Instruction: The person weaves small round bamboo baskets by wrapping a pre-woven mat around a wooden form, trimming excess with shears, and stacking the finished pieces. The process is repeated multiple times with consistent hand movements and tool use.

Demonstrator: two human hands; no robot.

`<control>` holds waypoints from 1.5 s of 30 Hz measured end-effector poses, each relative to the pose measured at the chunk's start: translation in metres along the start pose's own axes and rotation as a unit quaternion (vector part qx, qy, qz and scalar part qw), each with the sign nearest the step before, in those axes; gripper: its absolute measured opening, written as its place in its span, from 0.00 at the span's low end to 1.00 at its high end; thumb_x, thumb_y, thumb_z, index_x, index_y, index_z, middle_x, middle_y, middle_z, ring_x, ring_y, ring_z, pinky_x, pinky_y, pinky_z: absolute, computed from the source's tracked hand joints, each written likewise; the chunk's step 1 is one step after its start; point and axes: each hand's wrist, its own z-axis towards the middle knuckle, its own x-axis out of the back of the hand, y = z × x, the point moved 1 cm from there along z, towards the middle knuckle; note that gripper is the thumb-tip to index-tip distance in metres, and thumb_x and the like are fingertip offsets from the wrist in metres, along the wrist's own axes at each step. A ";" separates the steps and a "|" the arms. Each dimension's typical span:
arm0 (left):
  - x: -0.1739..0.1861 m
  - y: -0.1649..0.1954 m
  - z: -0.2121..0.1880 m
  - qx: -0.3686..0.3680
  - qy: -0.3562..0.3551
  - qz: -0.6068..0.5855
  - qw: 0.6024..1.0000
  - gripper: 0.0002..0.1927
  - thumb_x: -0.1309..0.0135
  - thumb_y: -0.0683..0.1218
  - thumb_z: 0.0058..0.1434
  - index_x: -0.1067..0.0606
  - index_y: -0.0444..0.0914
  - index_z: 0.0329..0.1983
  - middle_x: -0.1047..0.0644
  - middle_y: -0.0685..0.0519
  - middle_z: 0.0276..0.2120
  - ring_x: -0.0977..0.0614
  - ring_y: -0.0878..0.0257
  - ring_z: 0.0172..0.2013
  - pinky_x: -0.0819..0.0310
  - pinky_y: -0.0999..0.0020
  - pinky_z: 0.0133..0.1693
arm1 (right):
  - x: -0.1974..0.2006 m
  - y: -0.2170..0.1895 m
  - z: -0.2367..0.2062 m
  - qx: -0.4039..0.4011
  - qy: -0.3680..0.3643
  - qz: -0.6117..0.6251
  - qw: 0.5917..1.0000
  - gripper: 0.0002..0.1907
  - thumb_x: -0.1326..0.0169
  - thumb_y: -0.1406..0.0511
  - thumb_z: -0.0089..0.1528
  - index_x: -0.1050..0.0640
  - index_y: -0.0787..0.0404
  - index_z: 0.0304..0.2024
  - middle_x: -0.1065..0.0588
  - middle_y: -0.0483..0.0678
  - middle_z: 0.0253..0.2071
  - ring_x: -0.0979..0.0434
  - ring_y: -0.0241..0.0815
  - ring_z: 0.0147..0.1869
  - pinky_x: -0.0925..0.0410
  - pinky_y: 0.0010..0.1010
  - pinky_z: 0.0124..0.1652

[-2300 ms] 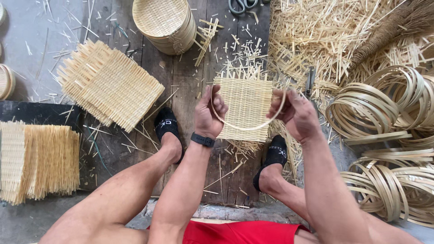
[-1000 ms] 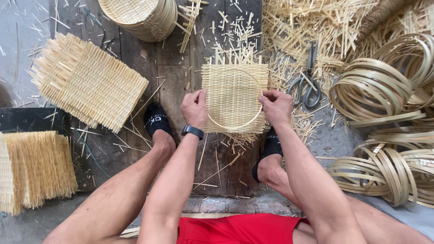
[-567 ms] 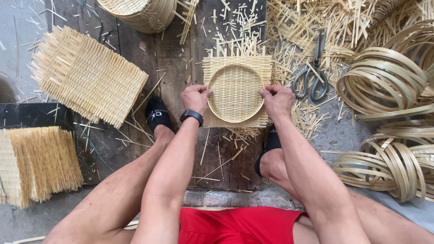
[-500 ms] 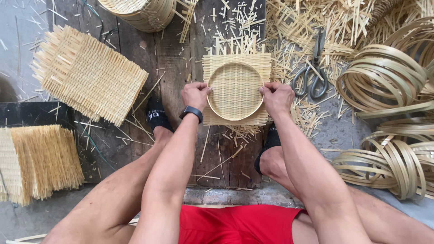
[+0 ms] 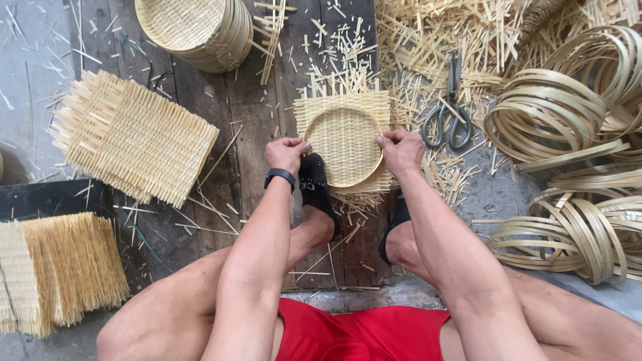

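Observation:
A square woven bamboo mat (image 5: 343, 134) lies on dark wooden boards with a round bamboo hoop (image 5: 374, 172) pressed into its middle, dishing it into a shallow bowl. My left hand (image 5: 284, 153) grips the hoop's left rim, a black watch on its wrist. On the right rim, my right hand (image 5: 400, 150) pinches hoop and mat together. Both feet in black socks rest on the mat's near edge, the left foot (image 5: 314, 187) just below my left hand.
Scissors (image 5: 451, 107) lie right of the mat among bamboo offcuts. Piles of bamboo hoops (image 5: 568, 134) fill the right side. A stack of finished round trays (image 5: 194, 30) sits top left, woven square mats (image 5: 130, 137) at left, more mats (image 5: 57, 271) bottom left.
The hoop, first held up in both hands, has come down onto the mat and been pushed into it. The mat now dishes inward, and my left foot has moved up to it.

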 end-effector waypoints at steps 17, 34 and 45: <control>0.002 0.007 0.009 0.047 -0.070 0.155 0.984 0.12 0.30 0.47 0.52 0.15 0.39 0.38 0.14 0.49 0.33 0.14 0.62 0.33 0.20 0.68 0.41 | 0.032 -0.034 0.012 0.014 -0.149 -0.105 0.983 0.19 0.32 0.60 0.58 0.16 0.64 0.48 0.18 0.53 0.44 0.21 0.41 0.47 0.29 0.31 0.51; -0.067 0.033 0.053 -0.310 -0.122 0.118 0.935 0.11 0.42 0.57 0.66 0.15 0.49 0.45 0.22 0.58 0.46 0.23 0.58 0.50 0.25 0.64 0.53 | -0.063 -0.031 -0.059 0.548 -0.078 -0.398 0.731 0.45 0.46 0.46 0.60 0.35 0.68 0.70 0.40 0.67 0.70 0.45 0.68 0.75 0.53 0.64 0.70; -0.073 0.030 0.058 -0.362 -0.140 0.167 0.906 0.13 0.47 0.54 0.73 0.17 0.42 0.45 0.21 0.54 0.43 0.20 0.55 0.47 0.24 0.61 0.46 | -0.042 -0.052 0.057 0.341 -0.085 -0.002 0.936 0.08 0.39 0.65 0.67 0.16 0.59 0.47 0.18 0.49 0.40 0.19 0.43 0.44 0.28 0.33 0.46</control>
